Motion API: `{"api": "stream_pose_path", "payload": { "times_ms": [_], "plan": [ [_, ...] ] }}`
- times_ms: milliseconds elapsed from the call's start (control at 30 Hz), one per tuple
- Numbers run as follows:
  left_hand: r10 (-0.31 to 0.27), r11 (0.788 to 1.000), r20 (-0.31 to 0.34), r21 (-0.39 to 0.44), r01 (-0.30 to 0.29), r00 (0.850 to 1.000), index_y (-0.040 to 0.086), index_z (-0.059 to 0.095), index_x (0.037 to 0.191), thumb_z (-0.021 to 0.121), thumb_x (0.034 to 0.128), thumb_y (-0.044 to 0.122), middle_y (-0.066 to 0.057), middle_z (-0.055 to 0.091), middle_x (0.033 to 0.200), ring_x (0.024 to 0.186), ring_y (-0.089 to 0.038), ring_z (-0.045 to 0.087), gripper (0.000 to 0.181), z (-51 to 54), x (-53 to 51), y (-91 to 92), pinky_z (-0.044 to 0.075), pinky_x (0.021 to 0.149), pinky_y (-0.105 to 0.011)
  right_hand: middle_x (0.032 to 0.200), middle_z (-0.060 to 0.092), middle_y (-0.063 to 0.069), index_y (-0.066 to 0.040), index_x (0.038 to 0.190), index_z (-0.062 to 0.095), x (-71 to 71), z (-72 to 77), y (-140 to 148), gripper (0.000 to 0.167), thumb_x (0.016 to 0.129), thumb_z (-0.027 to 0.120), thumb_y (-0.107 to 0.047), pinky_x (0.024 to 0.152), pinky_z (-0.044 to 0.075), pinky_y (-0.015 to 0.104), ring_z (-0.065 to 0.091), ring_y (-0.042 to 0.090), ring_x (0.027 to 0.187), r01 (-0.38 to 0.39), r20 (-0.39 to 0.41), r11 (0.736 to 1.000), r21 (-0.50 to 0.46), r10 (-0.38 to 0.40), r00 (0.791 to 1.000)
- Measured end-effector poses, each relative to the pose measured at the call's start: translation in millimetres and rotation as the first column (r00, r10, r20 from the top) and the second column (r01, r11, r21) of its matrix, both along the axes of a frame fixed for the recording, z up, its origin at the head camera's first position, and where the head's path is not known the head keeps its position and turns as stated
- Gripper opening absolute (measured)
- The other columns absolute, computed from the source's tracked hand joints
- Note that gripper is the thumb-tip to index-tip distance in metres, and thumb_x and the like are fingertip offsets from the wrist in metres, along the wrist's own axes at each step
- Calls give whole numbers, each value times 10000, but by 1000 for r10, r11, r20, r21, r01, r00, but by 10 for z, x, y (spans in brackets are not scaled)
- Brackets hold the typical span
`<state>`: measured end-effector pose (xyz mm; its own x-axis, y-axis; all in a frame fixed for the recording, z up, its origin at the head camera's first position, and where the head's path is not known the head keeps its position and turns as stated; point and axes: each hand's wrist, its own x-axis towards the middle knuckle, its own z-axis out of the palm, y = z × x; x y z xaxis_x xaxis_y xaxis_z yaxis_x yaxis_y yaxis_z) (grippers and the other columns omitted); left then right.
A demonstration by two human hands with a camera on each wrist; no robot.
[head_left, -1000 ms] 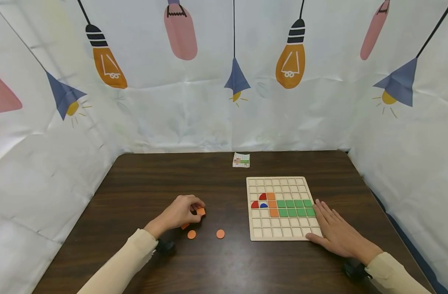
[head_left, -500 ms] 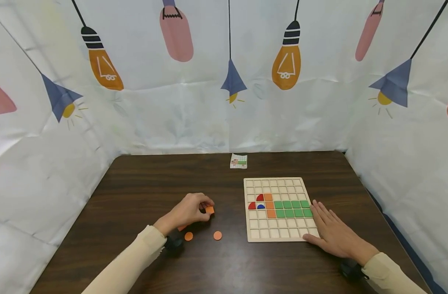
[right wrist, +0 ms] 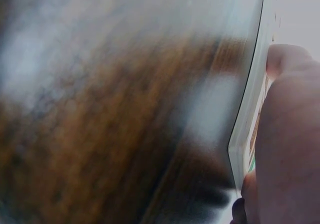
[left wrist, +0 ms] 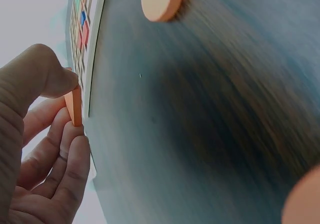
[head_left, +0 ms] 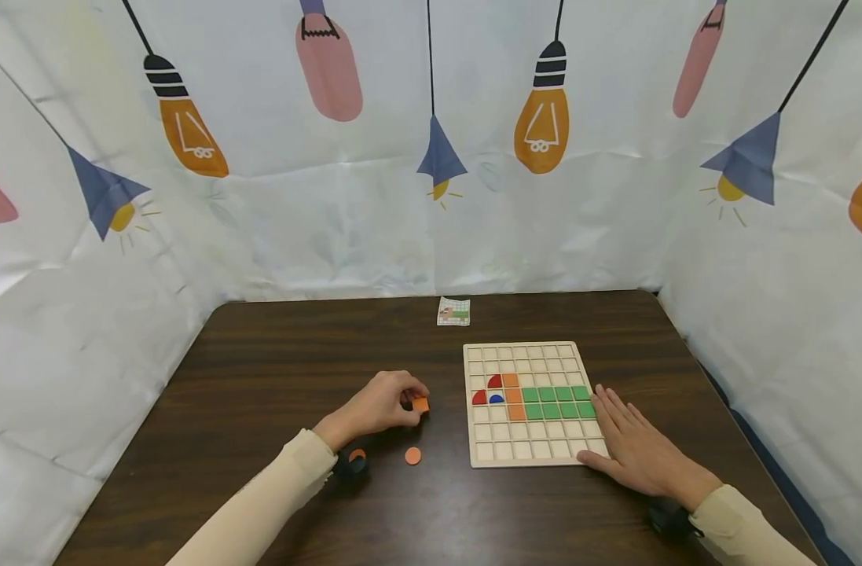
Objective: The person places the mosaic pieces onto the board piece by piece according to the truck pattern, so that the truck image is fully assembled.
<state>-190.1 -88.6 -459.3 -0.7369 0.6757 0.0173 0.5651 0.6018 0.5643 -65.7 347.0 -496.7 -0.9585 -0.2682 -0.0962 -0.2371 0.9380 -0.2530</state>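
Observation:
My left hand pinches an orange square tile between thumb and fingers, left of the wooden grid board. In the left wrist view the tile appears edge-on, held at the thumb tip. My right hand lies with straight fingers on the board's right edge, thumb at its near corner. Set in the board are green squares, a column of orange squares, red quarter-round pieces and a blue half-round piece. The right wrist view shows the thumb against the board's rim.
An orange disc lies on the dark wooden table near the left hand. A second orange disc is partly hidden by the left wrist camera. A small pattern card lies at the table's far edge, before a white printed curtain.
My left hand has moved right toward the board with the orange tile, its wrist now partly covering one disc. The right hand stays on the board. The head view has shifted slightly.

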Motion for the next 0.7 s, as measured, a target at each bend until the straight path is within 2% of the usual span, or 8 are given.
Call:
{"api": "stream_pose_path", "payload": {
  "times_ms": [433,700],
  "plan": [
    [-46,999,-16,-6,46,999,85,780,1125,785,840,152,-2,737,1017,889,-109,648,293,-35,-32,280,583,825,-250,1717,178,257,8,1638,212,2,17,-10,998,981,528,-672,1225,241,679,224,481,1575,-7,-20,1000,-10,7,1000],
    [-70,997,10,-20,70,998,102,779,1151,784,856,169,13,720,1028,894,-98,625,302,-41,-42,449,570,823,-251,1717,179,254,14,1635,219,9,10,-4,996,982,522,-675,1230,251,664,229,478,1576,-10,-29,1000,3,11,1000]
  ]
}}
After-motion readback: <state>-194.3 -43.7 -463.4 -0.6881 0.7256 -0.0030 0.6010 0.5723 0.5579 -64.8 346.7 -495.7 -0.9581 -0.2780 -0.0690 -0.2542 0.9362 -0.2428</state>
